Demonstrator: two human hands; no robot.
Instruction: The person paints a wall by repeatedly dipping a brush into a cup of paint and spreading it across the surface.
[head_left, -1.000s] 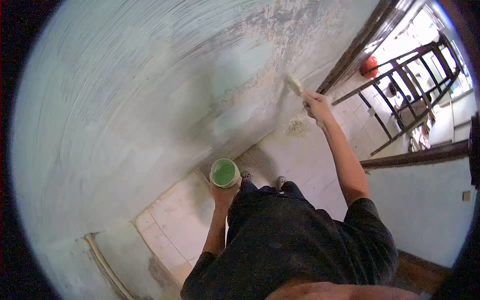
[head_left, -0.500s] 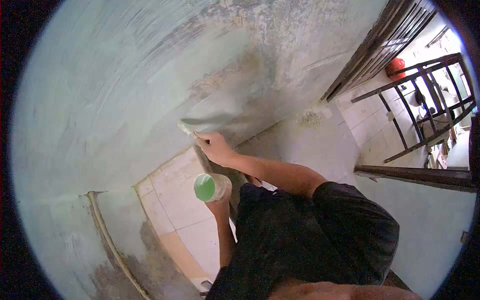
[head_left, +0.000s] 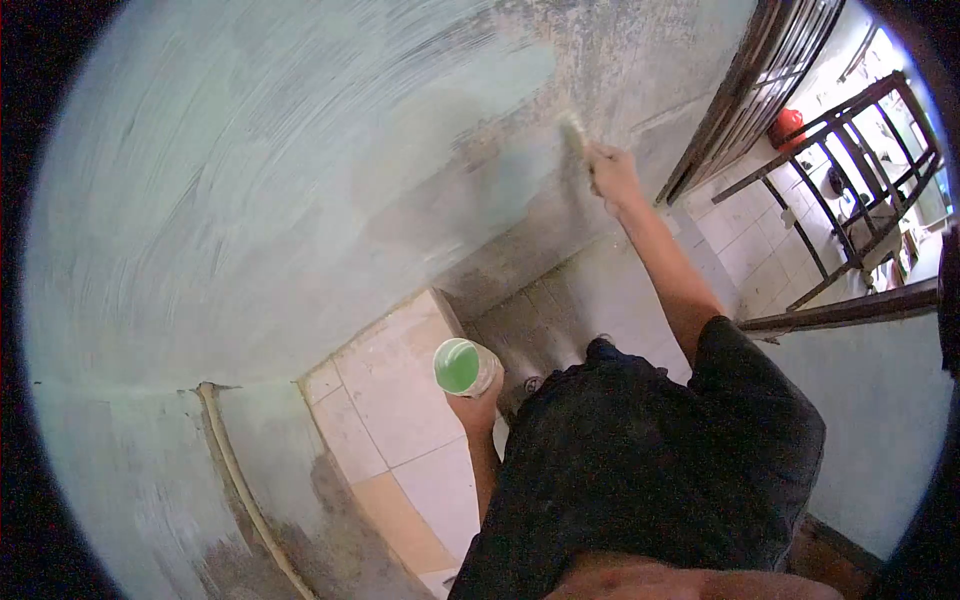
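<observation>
My right hand (head_left: 613,178) is closed around the handle of a paint brush (head_left: 573,132), whose pale bristles are at the wall (head_left: 300,200). Light green streaks cover much of that wall, with rough grey-brown patches near the brush. Lower down, my left hand (head_left: 477,407) holds a round white container (head_left: 484,368) tilted toward the camera, and light green paint (head_left: 457,368) shows inside it. The fingers of my left hand are partly hidden behind the container.
A pipe (head_left: 240,480) runs down the lower left wall. White tiles (head_left: 390,390) form a ledge below the container. At the right are a dark barred frame (head_left: 760,90), a dark metal rack (head_left: 850,180) and a red object (head_left: 787,128).
My right hand and the brush have moved up and to the right along the wall. The container in my left hand appears slightly further right as the view has shifted.
</observation>
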